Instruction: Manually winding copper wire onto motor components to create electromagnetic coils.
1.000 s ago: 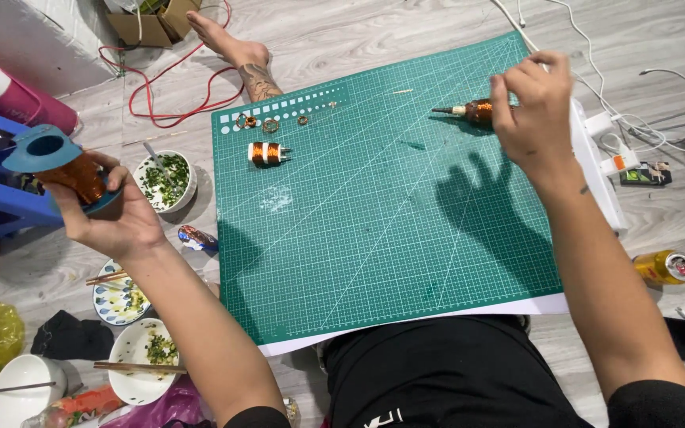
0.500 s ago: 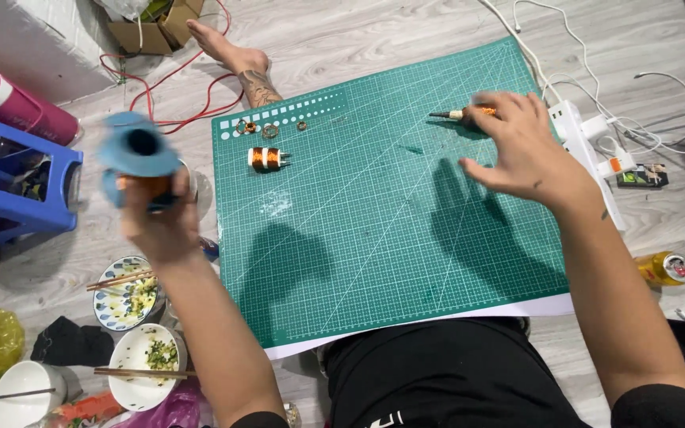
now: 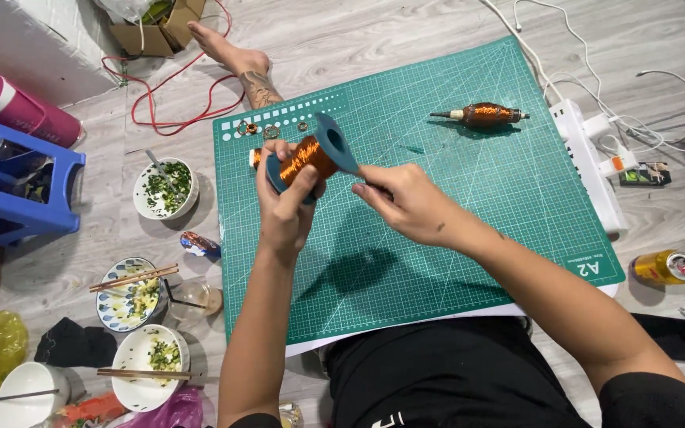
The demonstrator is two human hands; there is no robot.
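Spool of shiny copper wire with blue plastic flanges sits gripped in the left hand, fingers wrapped round its wound core, raised above the green gridded cutting mat near its far left corner. The right hand pinches at the near flange. Best to keep the spool steady while the wire end is drawn gently.

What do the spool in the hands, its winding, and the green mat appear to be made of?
Spool: blue-grey flanges, matte and moulded-looking, likely plastic. The left hand grips it; the right hand touches its flange.
Winding: orange-brown with a metallic sheen in fine parallel turns, probably enamelled copper wire.
Green mat: flat, dull surface with a printed grid, apparently a soft vinyl or rubber cutting mat.
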